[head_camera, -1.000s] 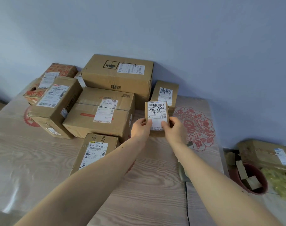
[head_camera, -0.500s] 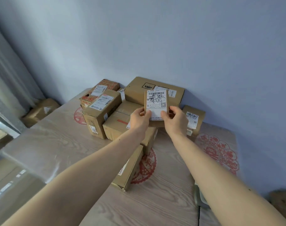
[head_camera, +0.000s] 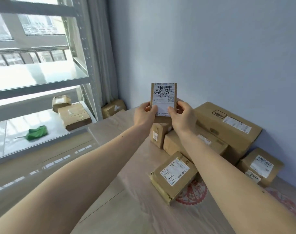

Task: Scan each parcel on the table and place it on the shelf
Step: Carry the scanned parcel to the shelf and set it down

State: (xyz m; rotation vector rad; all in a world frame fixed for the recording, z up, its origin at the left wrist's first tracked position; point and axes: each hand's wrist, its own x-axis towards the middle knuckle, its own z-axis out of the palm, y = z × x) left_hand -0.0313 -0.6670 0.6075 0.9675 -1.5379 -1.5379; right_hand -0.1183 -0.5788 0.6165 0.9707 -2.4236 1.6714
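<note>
- Both hands hold one small parcel (head_camera: pixel 163 97) upright in the air above the tabletop (head_camera: pixel 144 208), its white label facing the camera.
- The left hand (head_camera: pixel 144 114) pinches the parcel's lower left edge, thumb on the label.
- The right hand (head_camera: pixel 182 115) pinches the lower right edge, thumb on the label too.
- The label carries a barcode along the top, black handwriting across the middle and a small square code at the right.
- Under and to the right of the held parcel, more boxes sit on the tabletop: a big box (head_camera: pixel 228 127) against the wall, a flat box (head_camera: pixel 175 174) near the front, a small box (head_camera: pixel 260 166) at the right.
- At the left stands a metal shelf (head_camera: pixel 42 98); two boxes (head_camera: pixel 71 114) and a green object (head_camera: pixel 36 132) lie on one lower level.
</note>
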